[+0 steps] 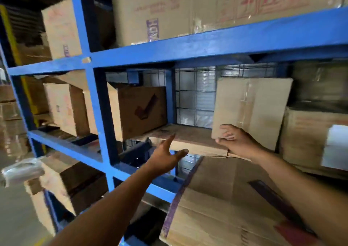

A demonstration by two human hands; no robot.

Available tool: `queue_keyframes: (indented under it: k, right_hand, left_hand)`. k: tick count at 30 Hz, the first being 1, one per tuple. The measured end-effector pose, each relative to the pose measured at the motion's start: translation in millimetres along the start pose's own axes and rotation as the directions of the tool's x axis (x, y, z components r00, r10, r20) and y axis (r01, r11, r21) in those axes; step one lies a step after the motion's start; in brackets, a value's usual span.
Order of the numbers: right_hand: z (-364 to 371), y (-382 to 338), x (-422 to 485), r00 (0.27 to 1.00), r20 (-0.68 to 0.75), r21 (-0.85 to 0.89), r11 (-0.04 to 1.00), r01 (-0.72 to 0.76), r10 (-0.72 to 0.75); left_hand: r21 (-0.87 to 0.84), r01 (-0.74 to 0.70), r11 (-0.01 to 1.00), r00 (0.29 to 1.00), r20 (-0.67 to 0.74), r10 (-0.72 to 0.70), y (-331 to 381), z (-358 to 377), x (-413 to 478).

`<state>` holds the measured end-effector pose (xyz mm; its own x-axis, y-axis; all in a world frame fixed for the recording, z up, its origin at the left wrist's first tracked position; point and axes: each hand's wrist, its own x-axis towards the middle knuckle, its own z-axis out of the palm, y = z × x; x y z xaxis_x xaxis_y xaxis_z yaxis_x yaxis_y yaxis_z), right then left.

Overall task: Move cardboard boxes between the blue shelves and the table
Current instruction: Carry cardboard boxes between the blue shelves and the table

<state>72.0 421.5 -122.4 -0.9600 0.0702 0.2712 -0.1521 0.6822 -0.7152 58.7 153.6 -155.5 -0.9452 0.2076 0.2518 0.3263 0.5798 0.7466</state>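
Note:
A plain tan cardboard box (pixel 252 110) stands on the middle level of the blue shelves (pixel 207 44), right of a gap. My right hand (pixel 236 141) grips its lower left corner, fingers curled on the front face and thumb under the edge. My left hand (pixel 166 156) reaches toward the gap with its fingers spread, holding nothing and touching no box. Left of the gap sits a brown box with a dark check mark (pixel 139 110). The wooden shelf board (pixel 188 134) between them is bare.
Large printed boxes (pixel 188 10) fill the top level. More boxes stand at the right (pixel 305 138) and in the left bay (pixel 64 108). A big box (pixel 226 208) sits on the level below my arms. Wire mesh (pixel 195 96) backs the shelf. A blue upright (pixel 101 113) stands left of my left hand.

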Motion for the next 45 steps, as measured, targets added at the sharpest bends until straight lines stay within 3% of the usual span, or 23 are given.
queue_keyframes:
  k: [6,10,21,26,33,40,45]
  right_hand:
    - [-66,33,15,0.968,-0.214,-0.029,0.99,-0.14,0.131]
    - [-105,47,40,0.932,-0.31,-0.002,0.98,-0.199,0.188]
    - [-169,67,126,0.847,-0.467,0.139,0.967,-0.215,0.255]
    - [-183,73,154,0.783,-0.553,0.193,0.958,-0.212,0.285]
    - [-182,80,181,0.727,-0.583,0.367,0.916,-0.163,0.363]
    - [-164,63,164,0.613,-0.744,0.166,0.962,-0.216,0.266]
    - [-153,45,93,0.647,-0.733,0.081,0.972,-0.22,0.208]
  left_hand:
    - [-0.162,-0.072,0.984,0.99,0.107,0.09,42,30,77]
    - [-0.277,-0.089,0.957,0.99,0.084,0.117,68,50,126]
    - [-0.324,-0.115,0.939,0.986,0.082,0.149,109,88,252]
    - [-0.452,-0.196,0.87,0.971,0.033,0.236,132,100,313]
    - [-0.663,-0.112,0.741,0.964,0.107,0.242,150,99,348]
    - [-0.615,-0.154,0.773,0.985,-0.031,0.171,134,83,336]
    - [-0.581,-0.205,0.788,0.979,-0.119,0.168,117,74,275]
